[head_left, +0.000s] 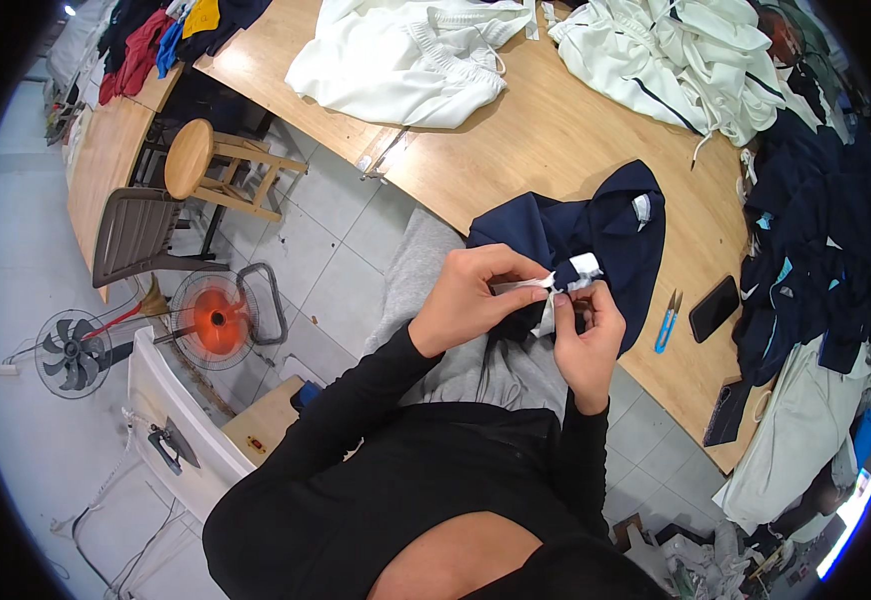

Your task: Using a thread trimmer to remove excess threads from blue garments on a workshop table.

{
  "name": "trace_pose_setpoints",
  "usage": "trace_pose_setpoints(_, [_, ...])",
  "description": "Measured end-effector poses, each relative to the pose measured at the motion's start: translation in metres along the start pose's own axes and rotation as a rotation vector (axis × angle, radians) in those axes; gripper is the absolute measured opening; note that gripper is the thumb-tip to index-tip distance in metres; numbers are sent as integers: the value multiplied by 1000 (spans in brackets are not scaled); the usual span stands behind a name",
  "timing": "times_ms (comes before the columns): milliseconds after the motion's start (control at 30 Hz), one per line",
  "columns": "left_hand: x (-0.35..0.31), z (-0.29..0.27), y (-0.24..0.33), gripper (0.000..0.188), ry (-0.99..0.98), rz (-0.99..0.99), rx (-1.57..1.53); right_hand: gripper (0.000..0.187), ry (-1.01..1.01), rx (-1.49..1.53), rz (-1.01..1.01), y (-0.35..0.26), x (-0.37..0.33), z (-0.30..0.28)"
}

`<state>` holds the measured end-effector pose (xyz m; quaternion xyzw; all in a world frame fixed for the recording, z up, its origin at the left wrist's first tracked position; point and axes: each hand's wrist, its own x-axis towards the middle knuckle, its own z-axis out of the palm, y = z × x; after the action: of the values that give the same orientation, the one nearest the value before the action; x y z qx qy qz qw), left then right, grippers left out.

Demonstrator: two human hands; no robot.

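A navy blue garment [621, 240] lies bunched at the table edge and over my lap, with a small white label [642, 208] on its far part. My left hand [481, 295] pinches a narrow white fabric strip between thumb and fingers. Close beside it, my right hand [589, 345] pinches the same white strip [544, 318], fingertips almost meeting the left ones. Part of the strip and the garment below it is hidden by my hands. Just right of the garment are blue-handled thread snips [668, 324] and a black phone [715, 309].
White garments [406, 65] and a white pile with dark trim [666, 65] lie on the wooden table [546, 150]. Navy clothes [816, 240] heap at the right edge. To the left stand a stool [188, 160], a chair [136, 235], fans [218, 320] and an iron [178, 445] on a board.
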<state>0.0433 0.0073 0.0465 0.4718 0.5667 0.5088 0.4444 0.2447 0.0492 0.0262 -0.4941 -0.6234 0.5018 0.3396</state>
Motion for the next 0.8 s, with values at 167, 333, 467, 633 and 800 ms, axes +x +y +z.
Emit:
trace_pose_setpoints(167, [3, -7, 2, 14, -32, 182, 330, 12, 2, -44, -62, -12, 1, 3])
trace_pose_setpoints(333, [2, -5, 6, 12, -19, 6, 118, 23, -16, -5, -60, -14, -1, 6])
trace_pose_setpoints(467, [-1, -5, 5, 12, -49, -139, -9, 36, 47, -256, -401, -32, 6, 7])
trace_pose_setpoints(633, [-1, -2, 3, 12, -10, -45, 33, 21, 23, -199, -350, -20, 1, 10])
trace_pose_setpoints(800, [0, 1, 3, 11, 44, -19, 50, 15, -26, -179, -153, -26, -6, 5])
